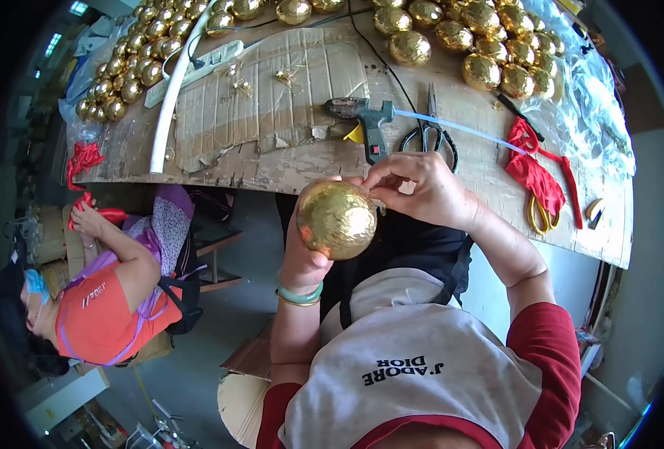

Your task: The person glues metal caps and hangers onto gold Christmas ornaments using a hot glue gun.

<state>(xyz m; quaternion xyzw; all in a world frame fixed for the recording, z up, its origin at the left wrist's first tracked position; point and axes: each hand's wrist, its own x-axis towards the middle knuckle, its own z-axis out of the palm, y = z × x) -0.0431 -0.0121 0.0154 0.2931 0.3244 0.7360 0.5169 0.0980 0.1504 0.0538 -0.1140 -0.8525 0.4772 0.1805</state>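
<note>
Holding red ribbon (76, 203) at far L, a co-worker (122, 307) in an orange top is beside the table end, w/ grey floor (201, 322) showing btwn them and the wearer. On the worn wooden table (605, 243), back L, there's a heap of gold balls (133, 63), shiny & crinkled. Next, a white tube (173, 97) lies lengthwise, crossing a white power strip (220, 56); R of that, a flat, torn-edged cardboard sheet (272, 105) w/ a few small gold scraps on it. Ctr, in front of the table edge, is the worked gold ball (337, 219), held up off the surface: left hand (300, 262), green bangle at the wrist, cups it from below & behind; right hand (422, 187) has thumb & index tips drawn together at its upper R edge — can't tell if they grip anything small. Just beyond, on the table: a dark green glue gun (375, 120), pale blue glue stick (459, 129) poking out the back, then black-handled scissors (431, 105), approx. under the stick. Back R, a 2nd heap of balls (492, 50) beside crumpled clear plastic (590, 105). Near R corner: red cloth (534, 179) partly over yellow-handled scissors (532, 213), plus a small yellow-&-black tool (594, 212). Grey wall (658, 179) at far R.
</note>
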